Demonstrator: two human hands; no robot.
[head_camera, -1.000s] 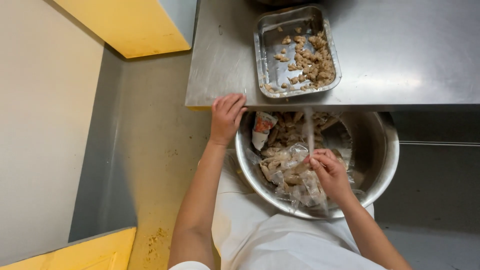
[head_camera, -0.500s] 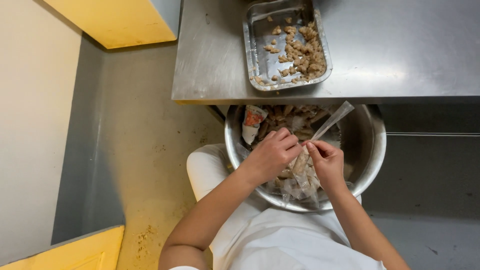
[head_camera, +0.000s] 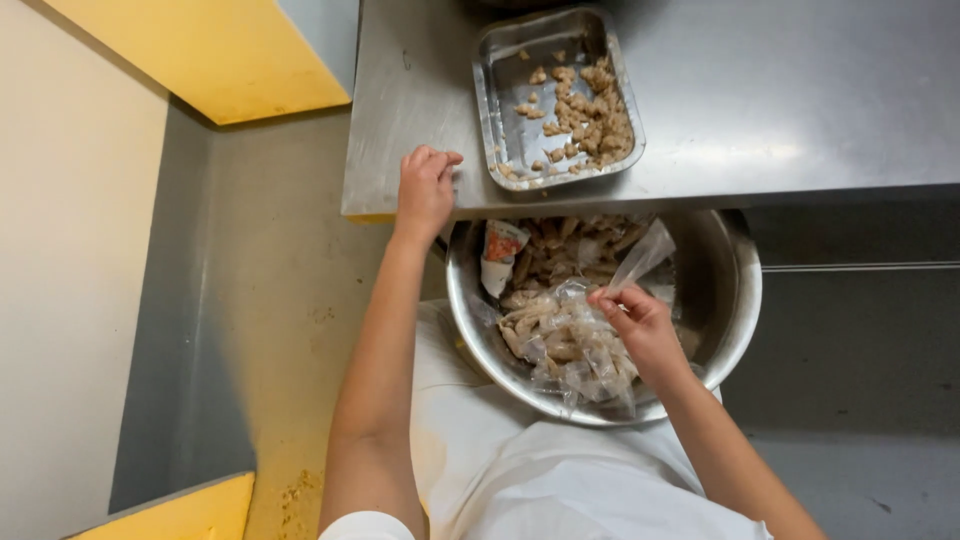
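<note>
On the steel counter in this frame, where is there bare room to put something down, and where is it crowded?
Bare steel counter stretches right of the foil tray to the picture's edge. A narrower strip lies left of the tray, but the left hand rests on its front edge. The metal bowl below is crowded with clear plastic bags, where the right hand pinches one.

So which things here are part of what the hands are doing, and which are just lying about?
In use:
right hand pinching clear plastic bag
round steel bowl of bagged pieces
rectangular foil tray of brown chunks
left hand on steel table edge

Lying about:
small red-and-white packet
yellow cabinet
</note>
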